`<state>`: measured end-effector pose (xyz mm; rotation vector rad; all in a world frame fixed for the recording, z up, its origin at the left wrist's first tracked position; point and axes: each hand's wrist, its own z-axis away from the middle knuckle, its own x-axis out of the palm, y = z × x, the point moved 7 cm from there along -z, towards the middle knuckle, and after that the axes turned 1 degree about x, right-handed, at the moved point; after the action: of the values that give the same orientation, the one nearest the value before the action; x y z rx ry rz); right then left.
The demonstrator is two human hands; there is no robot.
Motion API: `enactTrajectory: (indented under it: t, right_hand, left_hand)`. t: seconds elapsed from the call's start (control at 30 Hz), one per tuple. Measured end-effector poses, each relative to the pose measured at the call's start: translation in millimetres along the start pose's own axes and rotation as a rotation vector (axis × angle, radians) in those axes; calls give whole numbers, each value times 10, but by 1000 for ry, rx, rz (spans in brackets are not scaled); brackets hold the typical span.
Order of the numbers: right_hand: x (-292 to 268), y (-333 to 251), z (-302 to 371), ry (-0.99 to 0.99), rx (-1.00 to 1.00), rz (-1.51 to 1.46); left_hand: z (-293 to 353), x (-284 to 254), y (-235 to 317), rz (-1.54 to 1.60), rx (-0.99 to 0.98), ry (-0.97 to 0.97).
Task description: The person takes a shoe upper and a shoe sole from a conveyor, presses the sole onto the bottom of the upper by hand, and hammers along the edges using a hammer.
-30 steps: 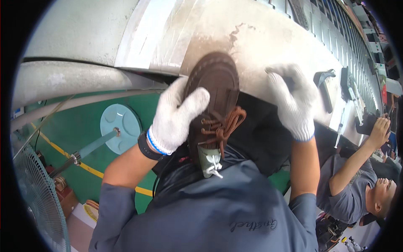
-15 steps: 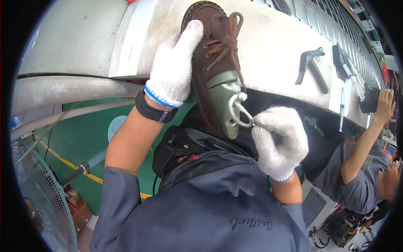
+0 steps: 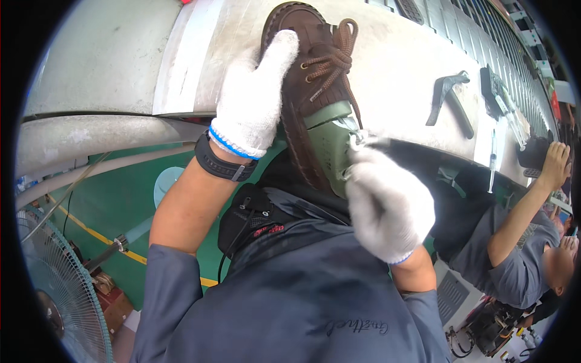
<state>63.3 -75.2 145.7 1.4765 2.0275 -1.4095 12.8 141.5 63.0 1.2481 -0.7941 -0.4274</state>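
A dark brown lace-up shoe (image 3: 295,91) lies with its toe away from me on the edge of the workbench. Its brown lace (image 3: 339,58) is tied in a bow. From the heel opening sticks out a green shoe last (image 3: 330,142). My left hand (image 3: 251,100), in a white knit glove, is wrapped round the shoe's left side with the thumb over the upper. Also gloved, my right hand (image 3: 390,202) is closed beside the last, its fingers blurred. It pinches a white cord (image 3: 358,138) that is bunched against the last's side.
Pincers (image 3: 451,100) lie on the bench (image 3: 399,78) to the right, near a few syringe-like tubes (image 3: 508,112). A metal roller conveyor (image 3: 484,36) runs along the far side. At lower left stands a fan (image 3: 57,284). A co-worker (image 3: 520,254) works at the right.
My right hand has moved up and left toward the last, and the cord's open loop is now bunched near the fingers. The shoe has shifted slightly right, still in my left hand.
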Motion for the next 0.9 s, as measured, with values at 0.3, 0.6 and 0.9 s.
enactTrajectory:
  t: [0.3,0.6,0.9]
  right_hand:
    - [27,98,-33,-36,-54,120]
    - [62,-41,2,-166,-107,175]
    - [106,152,206,-225,53,9]
  left_hand:
    - [36,-14,42,-91,50,30]
    - [55,-44,-3,-190,6,64]
    - [-16,-64,-96,24,-25,60]
